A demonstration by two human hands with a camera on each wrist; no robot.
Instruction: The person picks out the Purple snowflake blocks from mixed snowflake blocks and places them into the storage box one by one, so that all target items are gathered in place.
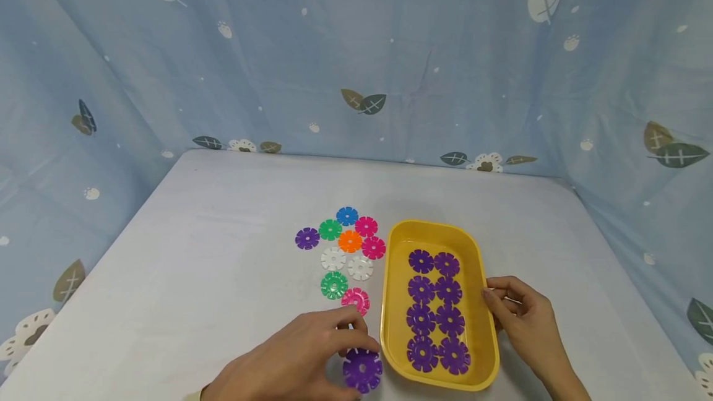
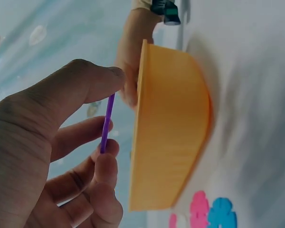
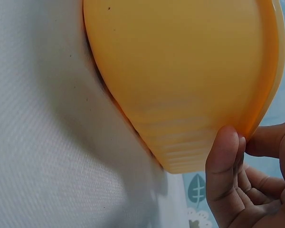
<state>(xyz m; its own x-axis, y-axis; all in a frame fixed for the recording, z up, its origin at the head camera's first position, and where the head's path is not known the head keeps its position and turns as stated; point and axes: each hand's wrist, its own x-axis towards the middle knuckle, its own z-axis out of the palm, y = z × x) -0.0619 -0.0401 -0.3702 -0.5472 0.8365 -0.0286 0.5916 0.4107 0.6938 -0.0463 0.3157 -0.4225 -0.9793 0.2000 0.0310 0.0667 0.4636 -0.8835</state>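
My left hand (image 1: 312,351) pinches a purple snowflake disc (image 1: 362,371) by its edges, just left of the yellow tray's near end. Seen edge-on in the left wrist view, this disc (image 2: 107,123) sits between thumb and fingertips, apart from the tray wall. The yellow tray (image 1: 397,302) lies on the table with several purple snowflake discs (image 1: 421,289) laid flat in two columns. At the tray's right side, my right hand (image 1: 526,320) pinches the rim, thumb on top. Fingers (image 3: 223,161) press the outer wall in the right wrist view.
Left of the tray, loose snowflake discs lie on the white table (image 1: 223,252): green (image 1: 334,285), white (image 1: 333,258), orange (image 1: 350,241), pink (image 1: 373,247), blue (image 1: 347,216) and one purple (image 1: 307,238). A blue leaf-print curtain (image 1: 301,67) hangs behind the table.
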